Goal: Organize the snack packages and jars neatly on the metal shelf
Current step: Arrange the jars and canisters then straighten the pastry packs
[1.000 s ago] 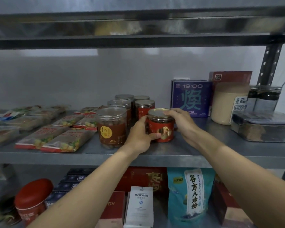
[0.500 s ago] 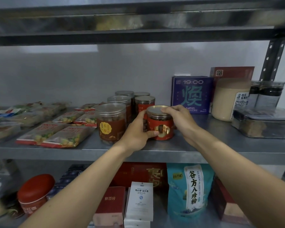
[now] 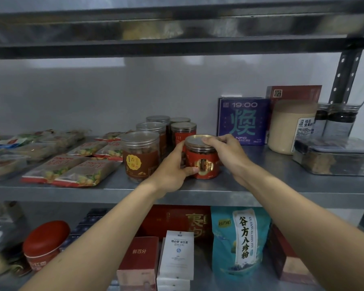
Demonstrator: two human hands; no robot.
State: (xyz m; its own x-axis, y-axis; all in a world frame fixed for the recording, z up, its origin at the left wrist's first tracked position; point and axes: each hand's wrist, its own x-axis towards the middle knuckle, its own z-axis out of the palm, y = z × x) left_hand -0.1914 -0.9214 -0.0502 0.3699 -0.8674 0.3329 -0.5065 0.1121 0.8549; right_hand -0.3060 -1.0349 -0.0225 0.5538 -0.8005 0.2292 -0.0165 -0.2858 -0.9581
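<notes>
A red-labelled jar [image 3: 204, 162] with a gold lid stands upright on the metal shelf [image 3: 198, 192], near its front edge. My left hand [image 3: 172, 171] grips its left side, thumb across the label. My right hand [image 3: 227, 152] curls over its lid and right side. Just left of it stands a brown-labelled jar [image 3: 140, 157]. Behind these two, several more jars [image 3: 168, 128] stand in two rows. Flat snack packages [image 3: 72, 169] lie in rows on the left half of the shelf.
A purple box [image 3: 243, 120], a red box [image 3: 293, 93], a beige tub [image 3: 290, 126], dark jars [image 3: 336, 120] and a clear lidded container [image 3: 334, 158] fill the right end. Another shelf [image 3: 177, 47] runs overhead. Boxes, a teal bag [image 3: 240, 238] and a red tin [image 3: 44, 242] sit below.
Both hands keep holding the red jar in about the same spot on the shelf. The view has dipped slightly, so everything sits a little higher in frame.
</notes>
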